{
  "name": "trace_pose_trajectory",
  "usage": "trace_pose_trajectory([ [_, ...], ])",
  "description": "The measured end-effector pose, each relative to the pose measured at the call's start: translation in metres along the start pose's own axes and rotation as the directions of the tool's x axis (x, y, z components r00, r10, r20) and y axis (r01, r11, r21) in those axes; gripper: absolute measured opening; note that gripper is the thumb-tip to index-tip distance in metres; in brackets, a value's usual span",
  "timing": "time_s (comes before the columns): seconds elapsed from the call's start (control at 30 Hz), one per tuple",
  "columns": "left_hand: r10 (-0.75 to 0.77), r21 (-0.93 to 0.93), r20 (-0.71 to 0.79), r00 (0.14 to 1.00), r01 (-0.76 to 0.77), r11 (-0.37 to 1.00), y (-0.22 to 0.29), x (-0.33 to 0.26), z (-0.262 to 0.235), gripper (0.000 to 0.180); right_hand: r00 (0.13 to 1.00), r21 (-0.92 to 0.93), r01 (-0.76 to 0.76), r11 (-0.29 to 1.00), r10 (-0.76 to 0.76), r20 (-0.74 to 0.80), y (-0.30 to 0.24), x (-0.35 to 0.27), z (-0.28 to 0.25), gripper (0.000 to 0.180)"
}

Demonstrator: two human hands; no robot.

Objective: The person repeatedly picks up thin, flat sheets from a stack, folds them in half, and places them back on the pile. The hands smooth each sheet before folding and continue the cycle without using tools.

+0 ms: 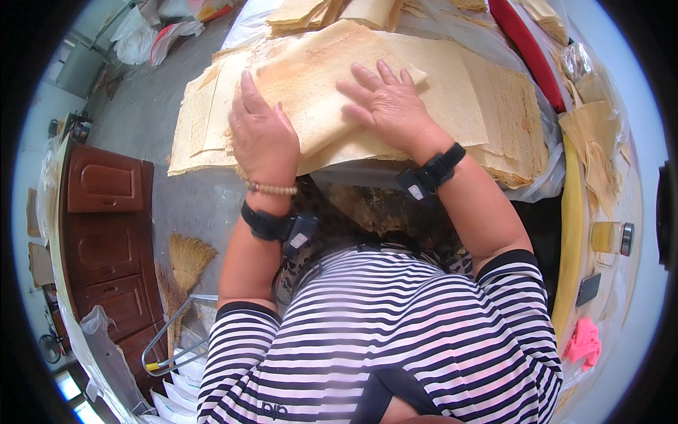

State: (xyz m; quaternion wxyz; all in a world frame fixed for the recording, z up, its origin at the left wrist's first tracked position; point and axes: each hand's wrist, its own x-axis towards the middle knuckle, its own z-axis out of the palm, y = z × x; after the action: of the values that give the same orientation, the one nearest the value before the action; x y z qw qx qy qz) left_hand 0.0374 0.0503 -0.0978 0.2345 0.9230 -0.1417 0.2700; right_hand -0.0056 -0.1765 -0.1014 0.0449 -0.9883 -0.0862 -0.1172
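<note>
A wide stack of thin, pale-brown flat sheets, like large pancakes or wafers, lies in front of me. On top sits a folded sheet. My left hand rests flat on the folded sheet's left edge, fingers together. My right hand presses flat on its right part with fingers spread. Both wrists carry black bands, and the left also wears a bead bracelet.
More folded sheets pile up at the back. A brown wooden cabinet stands at the left, with a straw broom beside it. At the right are a jar, a pink cloth and a red bar.
</note>
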Motion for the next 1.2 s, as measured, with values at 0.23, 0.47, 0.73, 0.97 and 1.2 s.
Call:
trace_pose_trajectory([
  [0.23,0.348,0.019,0.415,0.841,-0.39,0.92,0.027,-0.044,-0.001,0.076,0.999,-0.053,-0.034,0.998,0.036,0.039,-0.006,0.002,0.001,0.061],
  [0.47,0.401,-0.052,0.352,0.846,-0.41,0.911,0.019,-0.026,0.001,0.049,0.988,0.02,0.111,0.994,-0.113,0.11,0.03,-0.01,-0.025,0.068],
  [0.73,0.47,-0.486,0.365,0.803,-0.266,0.832,-0.02,-0.003,-0.045,0.028,0.961,0.153,0.252,0.956,-0.229,-0.154,0.078,-0.045,-0.066,0.039],
  [0.97,0.173,-0.653,0.673,0.719,0.468,0.595,-0.063,-0.014,-0.056,0.023,0.984,0.825,-0.169,0.539,0.141,0.11,0.074,-0.095,-0.067,0.026],
  [1.2,-0.074,-0.822,0.392,0.917,0.385,0.419,-0.033,-0.009,-0.003,0.029,0.882,0.918,-0.235,0.321,0.466,0.063,0.052,-0.085,-0.023,0.04],
])
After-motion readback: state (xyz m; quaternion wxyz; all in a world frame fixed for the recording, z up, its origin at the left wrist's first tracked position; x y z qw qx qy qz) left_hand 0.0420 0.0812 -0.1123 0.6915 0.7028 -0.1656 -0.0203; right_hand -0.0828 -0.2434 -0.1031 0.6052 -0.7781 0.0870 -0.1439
